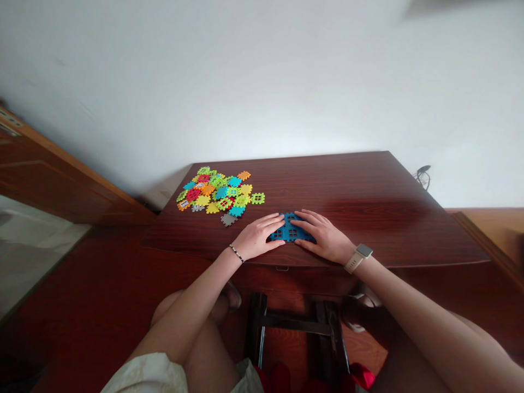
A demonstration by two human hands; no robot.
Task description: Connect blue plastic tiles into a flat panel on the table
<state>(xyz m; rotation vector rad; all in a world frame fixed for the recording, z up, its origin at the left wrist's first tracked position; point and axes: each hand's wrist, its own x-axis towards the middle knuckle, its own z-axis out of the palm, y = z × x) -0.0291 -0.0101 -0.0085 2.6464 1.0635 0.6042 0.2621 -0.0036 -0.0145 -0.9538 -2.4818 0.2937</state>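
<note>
In front of me on the table lies a flat blue panel of interlocking building tiles (292,234) with window cutouts and notched edges. My left hand (257,236) grips its left end, fingers along the far side and thumb at the near side. The right end is held the same way by my right hand (324,236). Both palms cover parts of the panel, so its full outline is hidden. Left of my hands spreads a pile of loose notched tiles (220,192) in green, yellow, orange, red, blue and grey. A grey tile (229,220) lies closest to my left hand.
The dark wooden table (368,218) stands against a white wall (286,82). A black cable (423,176) hangs at the wall beyond the right edge. A wooden door (61,174) is at the left. A dark stool (297,323) stands below the table's front edge.
</note>
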